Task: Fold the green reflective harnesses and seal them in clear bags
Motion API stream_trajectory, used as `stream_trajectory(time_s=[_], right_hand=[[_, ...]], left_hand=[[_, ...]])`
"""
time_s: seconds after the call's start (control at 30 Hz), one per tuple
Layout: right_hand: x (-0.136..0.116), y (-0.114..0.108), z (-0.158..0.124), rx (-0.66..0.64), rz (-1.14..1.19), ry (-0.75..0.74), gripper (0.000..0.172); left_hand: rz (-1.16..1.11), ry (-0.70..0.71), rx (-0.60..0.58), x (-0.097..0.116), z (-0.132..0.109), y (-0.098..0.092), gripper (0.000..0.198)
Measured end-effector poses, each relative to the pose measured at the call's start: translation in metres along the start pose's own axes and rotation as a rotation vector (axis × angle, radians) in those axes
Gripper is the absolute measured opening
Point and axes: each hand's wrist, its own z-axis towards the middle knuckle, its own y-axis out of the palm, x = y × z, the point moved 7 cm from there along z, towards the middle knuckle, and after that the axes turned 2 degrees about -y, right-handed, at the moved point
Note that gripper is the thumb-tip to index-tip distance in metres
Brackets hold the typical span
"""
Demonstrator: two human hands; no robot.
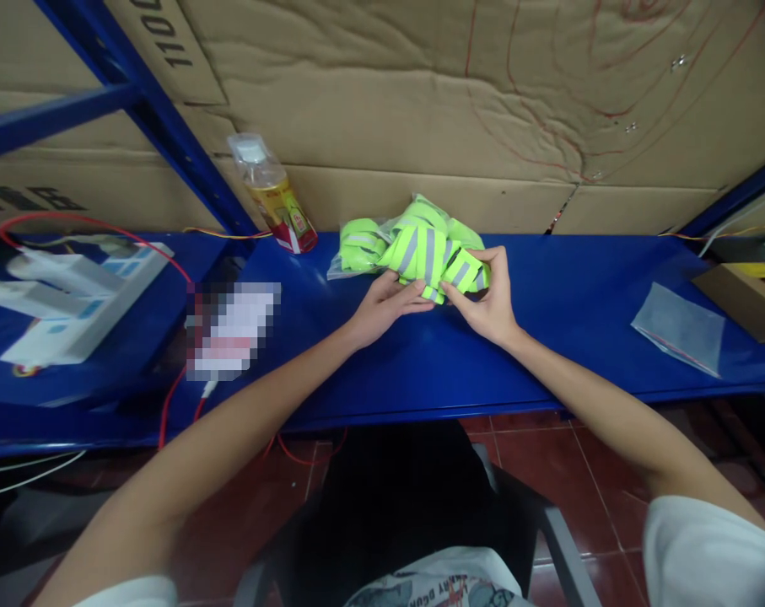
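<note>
Folded neon yellow-green reflective straps (423, 253) with silver stripes are in front of me at the back of the blue table. My left hand (393, 302) holds their lower left edge, its thumb on top and fingers underneath. On the right side, my right hand (491, 297) is closed around the folded end, with the thumb pressing near the middle. A clear plastic bag (341, 268) holding more of the same neon material lies just behind and to the left. My fingers and the overlapping folds hide part of the straps.
A drink bottle (279, 202) stands at the back left. Left of me are a power strip (91, 303) with plugs, a blurred-out item (234, 329) and a red cable (167, 396). A flat plastic bag (679, 329) and a cardboard box (746, 295) are at the right.
</note>
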Motion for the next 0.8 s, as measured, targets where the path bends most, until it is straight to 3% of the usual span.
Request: stream_trajectory(time_s=[0.1,0.23,0.47,0.8], right_hand=[[-0.002,-0.004,0.001,-0.026,-0.072,-0.119,0.05],[-0.008,-0.002,-0.006,-0.123,-0.186,-0.244,0.04],[-0.004,0.009,-0.013,-0.313,-0.326,-0.149,0.031],[-0.003,0.014,-0.013,-0.341,-0.453,-0.306,0.022]], left_hand=[[-0.075,-0.09,-0.051,-0.004,-0.003,0.009,0.05],[-0.137,-0.096,-0.061,-0.002,-0.005,0.011,0.058],[-0.176,-0.103,-0.026,0.0,-0.009,0.013,0.078],[-0.094,-0.082,0.04,0.003,-0.006,0.008,0.072]])
